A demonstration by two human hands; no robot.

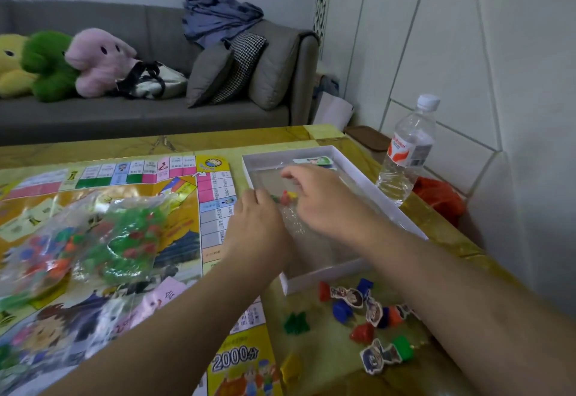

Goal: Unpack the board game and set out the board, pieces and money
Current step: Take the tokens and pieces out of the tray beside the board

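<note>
**A:** What does the head view give you of the room?

**B:** I see a grey sofa [149,108] across the upper left of the frame, with yellow, green and pink plush toys [99,58], cushions and a blue cloth [215,18] on it. White wall panels fill the upper right.

**A:** And the surface?

**B:** A yellow marbled surface [436,224] carries the unfolded board [174,202] at centre left, with clear bags of pieces [93,239] lying on it. The white box [358,174] sits right of centre, a water bottle [408,152] just beside it. Loose character tokens [364,311] lie at lower right.

**A:** The hands?

**B:** My left hand [258,224] and right hand [324,199] are over the box, fingers curled on a small clear bag [290,211] holding coloured bits.
</note>
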